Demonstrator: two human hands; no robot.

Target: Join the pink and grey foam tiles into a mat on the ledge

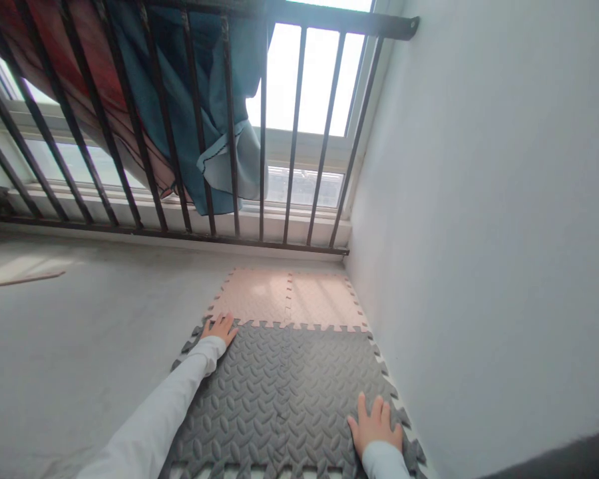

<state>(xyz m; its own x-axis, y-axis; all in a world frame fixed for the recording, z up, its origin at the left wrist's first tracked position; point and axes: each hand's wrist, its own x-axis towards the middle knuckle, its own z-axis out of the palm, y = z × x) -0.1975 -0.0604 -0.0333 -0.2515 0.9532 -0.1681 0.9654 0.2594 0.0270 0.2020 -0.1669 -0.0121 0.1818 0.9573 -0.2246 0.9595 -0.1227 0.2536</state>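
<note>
Two dark grey foam tiles (289, 392) with puzzle edges lie on the floor, joined at their far side to two pink foam tiles (259, 293). My left hand (220, 328) rests with fingers spread on the far left corner of the grey tiles, near the seam with the pink ones. Fingers apart, my right hand (376, 424) is flat on the right part of the grey tiles, close to their right edge. Neither hand holds anything.
A black metal railing (239, 243) runs across the far side, with blue and red cloth (180, 100) behind its bars and a window beyond. A white wall (489, 233) rises along the right. On the floor at left lies a thin strip (24, 279).
</note>
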